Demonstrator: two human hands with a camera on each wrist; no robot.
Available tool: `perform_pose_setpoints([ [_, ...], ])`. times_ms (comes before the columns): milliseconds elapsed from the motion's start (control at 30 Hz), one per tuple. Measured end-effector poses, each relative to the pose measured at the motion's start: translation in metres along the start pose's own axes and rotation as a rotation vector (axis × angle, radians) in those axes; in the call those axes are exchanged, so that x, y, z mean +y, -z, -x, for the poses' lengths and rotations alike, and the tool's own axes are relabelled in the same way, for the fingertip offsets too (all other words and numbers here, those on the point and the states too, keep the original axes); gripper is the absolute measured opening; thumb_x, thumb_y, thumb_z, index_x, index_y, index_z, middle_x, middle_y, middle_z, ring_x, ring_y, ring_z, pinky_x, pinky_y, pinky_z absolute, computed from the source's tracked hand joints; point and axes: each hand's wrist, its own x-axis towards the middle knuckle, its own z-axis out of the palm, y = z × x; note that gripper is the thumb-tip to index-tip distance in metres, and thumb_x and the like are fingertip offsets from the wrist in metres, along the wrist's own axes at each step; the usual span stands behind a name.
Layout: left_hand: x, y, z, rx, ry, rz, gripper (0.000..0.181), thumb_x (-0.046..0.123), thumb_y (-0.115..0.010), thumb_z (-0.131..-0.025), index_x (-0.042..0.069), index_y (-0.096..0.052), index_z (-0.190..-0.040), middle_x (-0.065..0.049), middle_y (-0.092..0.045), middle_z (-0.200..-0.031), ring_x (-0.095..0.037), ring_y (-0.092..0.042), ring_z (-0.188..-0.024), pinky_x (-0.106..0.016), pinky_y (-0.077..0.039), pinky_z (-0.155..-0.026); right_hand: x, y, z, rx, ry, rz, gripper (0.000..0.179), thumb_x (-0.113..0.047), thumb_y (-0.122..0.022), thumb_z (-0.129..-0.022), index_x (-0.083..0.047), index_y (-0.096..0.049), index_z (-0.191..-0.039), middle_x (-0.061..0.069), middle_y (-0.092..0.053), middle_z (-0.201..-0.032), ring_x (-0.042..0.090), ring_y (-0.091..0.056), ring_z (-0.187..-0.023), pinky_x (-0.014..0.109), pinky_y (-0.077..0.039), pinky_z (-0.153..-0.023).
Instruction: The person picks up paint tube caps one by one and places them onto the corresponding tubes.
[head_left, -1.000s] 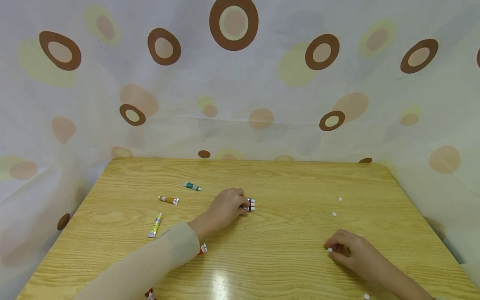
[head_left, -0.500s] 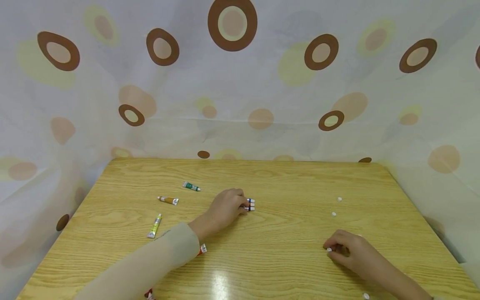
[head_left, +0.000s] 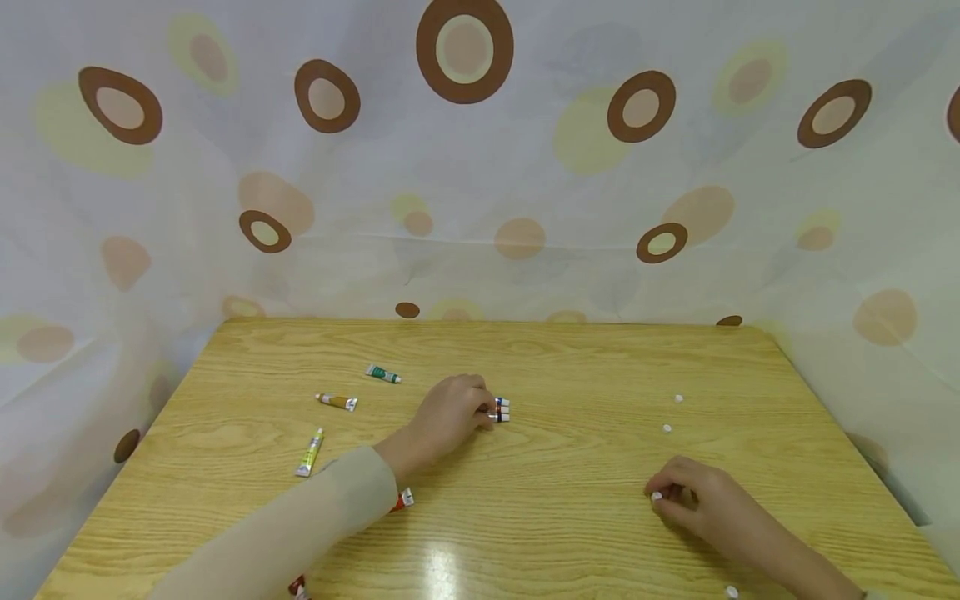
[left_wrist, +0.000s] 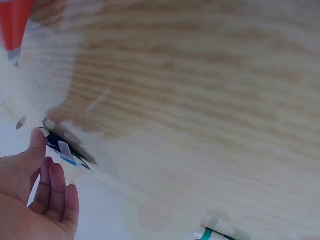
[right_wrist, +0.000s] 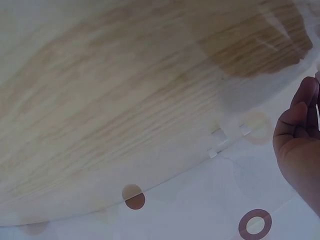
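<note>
My left hand (head_left: 448,417) grips a small row of paint tubes (head_left: 501,410) at the middle of the table, their white caps pointing right. In the left wrist view, the left thumb is at one end of a dark blue paint tube (left_wrist: 60,145); the hand partly hides the row. On the right, my right hand (head_left: 701,496) pinches a small white cap (head_left: 657,496) between thumb and fingertips, just over the table. Behind that hand lie two more small white pieces, a farther one (head_left: 678,398) and a nearer one (head_left: 667,428).
Left on the wooden table (head_left: 570,367) lie a green tube (head_left: 383,373), an ochre tube (head_left: 337,402) and a yellow tube (head_left: 310,452). A red tube (head_left: 403,500) is partly under the left sleeve; a dark red one (head_left: 298,587) shows at the front. Another white piece (head_left: 732,592) lies front right.
</note>
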Motion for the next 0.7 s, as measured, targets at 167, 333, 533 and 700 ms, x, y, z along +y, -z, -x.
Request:
perform_pose_setpoints([
  [167, -0.005, 0.004, 0.001, 0.008, -0.016, -0.039, 0.017, 0.023, -0.083, -0.083, 0.009, -0.081, -0.093, -0.001, -0.070, -0.088, -0.015, -0.068, -0.081, -0.028, -0.059, -0.078, -0.001, 0.002, -0.004, 0.074, 0.054, 0.007, 0.023, -0.001, -0.080, -0.085, -0.020, -0.072, -0.095, -0.014, -0.066, -0.085, -0.011, -0.052, -0.077, 0.018, -0.045, -0.058],
  [333, -0.009, 0.014, 0.006, -0.010, 0.017, -0.016, 0.015, 0.020, -0.084, -0.085, 0.010, -0.082, -0.095, -0.001, -0.070, -0.090, -0.015, -0.067, -0.082, -0.030, -0.059, -0.079, -0.004, 0.003, -0.009, 0.135, 0.089, 0.028, 0.027, 0.003, -0.080, -0.083, -0.020, -0.072, -0.095, -0.015, -0.066, -0.085, -0.010, -0.053, -0.077, 0.018, -0.043, -0.057],
  [533, -0.013, 0.029, 0.018, 0.010, 0.017, -0.026, 0.015, 0.015, -0.085, -0.083, 0.010, -0.081, -0.097, -0.001, -0.072, -0.093, -0.016, -0.069, -0.085, -0.031, -0.060, -0.081, -0.011, 0.007, -0.017, 0.155, 0.064, 0.041, 0.025, 0.001, -0.080, -0.084, -0.020, -0.073, -0.095, -0.013, -0.070, -0.086, -0.010, -0.055, -0.077, 0.018, -0.043, -0.059],
  [700, -0.015, 0.038, 0.029, 0.037, -0.014, -0.058, 0.020, 0.019, -0.087, -0.079, 0.011, -0.081, -0.097, 0.000, -0.072, -0.093, -0.015, -0.069, -0.084, -0.028, -0.060, -0.078, -0.017, 0.011, -0.023, 0.141, 0.031, 0.043, 0.022, 0.000, -0.078, -0.087, -0.018, -0.074, -0.098, -0.010, -0.073, -0.088, -0.009, -0.055, -0.077, 0.019, -0.042, -0.059],
])
